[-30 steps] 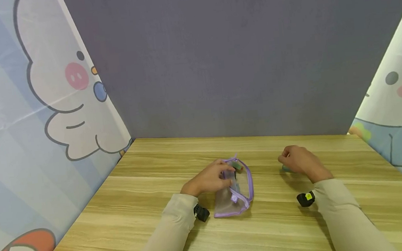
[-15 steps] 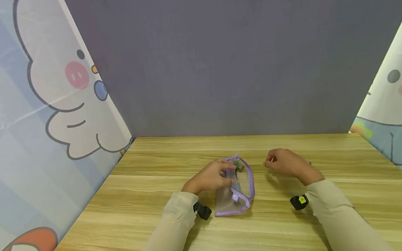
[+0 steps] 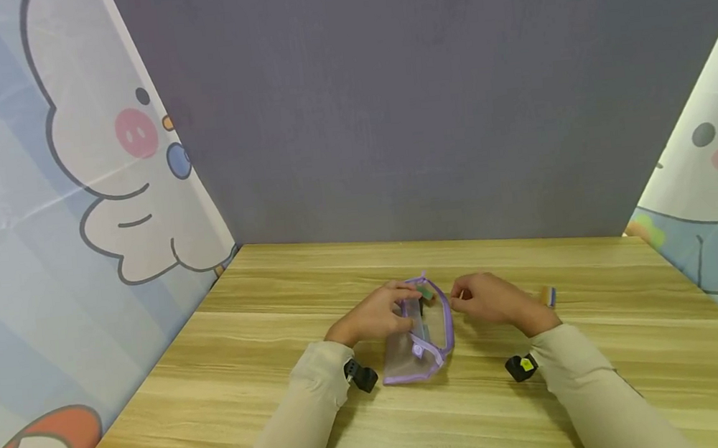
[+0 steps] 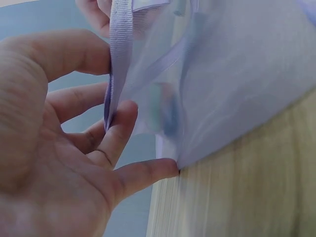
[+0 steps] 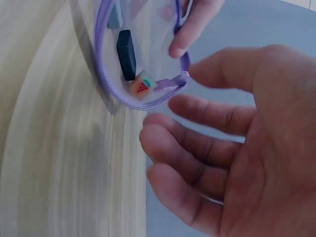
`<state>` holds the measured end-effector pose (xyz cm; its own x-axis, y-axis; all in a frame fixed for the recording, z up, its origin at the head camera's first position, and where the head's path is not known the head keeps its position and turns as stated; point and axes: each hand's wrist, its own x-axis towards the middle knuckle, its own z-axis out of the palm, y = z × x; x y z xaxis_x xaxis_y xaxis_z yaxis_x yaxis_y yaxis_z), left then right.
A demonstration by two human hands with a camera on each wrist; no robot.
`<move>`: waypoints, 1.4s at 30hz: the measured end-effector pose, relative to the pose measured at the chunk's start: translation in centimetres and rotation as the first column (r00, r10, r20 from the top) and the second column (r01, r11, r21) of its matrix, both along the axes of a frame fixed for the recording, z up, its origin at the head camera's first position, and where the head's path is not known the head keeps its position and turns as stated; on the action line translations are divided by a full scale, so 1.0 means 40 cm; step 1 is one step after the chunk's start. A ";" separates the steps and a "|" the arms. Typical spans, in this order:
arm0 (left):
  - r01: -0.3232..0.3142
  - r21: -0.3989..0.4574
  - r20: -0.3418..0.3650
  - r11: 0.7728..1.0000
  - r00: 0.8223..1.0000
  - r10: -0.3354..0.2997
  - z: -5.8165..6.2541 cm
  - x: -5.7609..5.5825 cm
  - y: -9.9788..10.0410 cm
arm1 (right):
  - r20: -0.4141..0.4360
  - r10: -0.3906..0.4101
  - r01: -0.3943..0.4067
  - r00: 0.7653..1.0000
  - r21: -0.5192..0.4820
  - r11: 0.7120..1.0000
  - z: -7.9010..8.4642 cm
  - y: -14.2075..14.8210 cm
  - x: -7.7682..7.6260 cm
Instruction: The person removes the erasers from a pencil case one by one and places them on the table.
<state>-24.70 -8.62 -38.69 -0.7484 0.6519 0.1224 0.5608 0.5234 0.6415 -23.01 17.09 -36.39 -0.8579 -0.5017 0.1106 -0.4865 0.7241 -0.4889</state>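
Note:
A see-through mesh zip pouch (image 3: pixel 405 367) with purple trim lies on its side at mid-table, mouth facing right. My left hand (image 3: pixel 374 315) grips its upper rim, thumb on one side of the purple edge and fingers on the other. Inside, the right wrist view shows a black oblong block (image 5: pixel 127 54), a small block with a watermelon-slice print (image 5: pixel 142 85) and a pale blue block (image 5: pixel 115 15). Just right of the mouth hovers my right hand (image 3: pixel 492 296), its fingers loosely bent. A gap shows between thumb and forefinger, with nothing seen in it.
Behind my right wrist, a small orange, white and blue striped block (image 3: pixel 549 297) lies on the wood-grain table (image 3: pixel 274 290). A dark grey panel (image 3: pixel 386 106) stands along the back edge. Printed cartoon sheets (image 3: pixel 8 286) hang at both sides.
My right hand has moved left, from beside a small bluish thing to the pouch mouth, uncovering the striped block behind it. My left hand keeps its grip on the pouch, almost unmoved.

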 end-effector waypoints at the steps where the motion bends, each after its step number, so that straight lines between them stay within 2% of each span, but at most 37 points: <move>1: -0.003 0.002 0.002 1.000 1.000 0.003 0.000 0.000 0.000 | 0.011 0.020 -0.020 1.000 -0.009 1.000 0.000 -0.001 0.002; 6: -0.010 -0.006 0.003 1.000 1.000 0.010 0.002 0.002 -0.003 | 0.080 0.128 -0.124 0.988 -0.061 0.990 0.002 -0.006 0.011; 11: -0.005 -0.016 0.005 1.000 1.000 0.006 0.002 0.004 -0.004 | 0.089 0.185 -0.179 0.979 -0.073 0.981 -0.001 -0.020 0.018; 26: 0.009 -0.046 0.002 0.999 1.000 -0.009 0.004 0.005 -0.005 | 0.147 0.178 -0.175 0.973 -0.031 0.984 -0.021 -0.043 0.026; 36: -0.007 -0.043 0.015 0.999 1.000 0.008 0.001 0.003 -0.014 | 0.133 0.163 -0.164 0.978 0.000 0.986 -0.021 -0.050 0.024; 42: 0.014 -0.053 0.009 0.998 1.000 -0.013 -0.001 -0.003 -0.012 | 0.126 0.150 -0.155 0.981 0.024 0.988 -0.019 -0.048 0.028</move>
<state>-24.81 -9.10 -38.74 -0.7403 0.6674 0.0809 0.5628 0.5493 0.6177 -21.90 15.19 -37.14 -0.7770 -0.6294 -0.0107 -0.5298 0.6632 -0.5286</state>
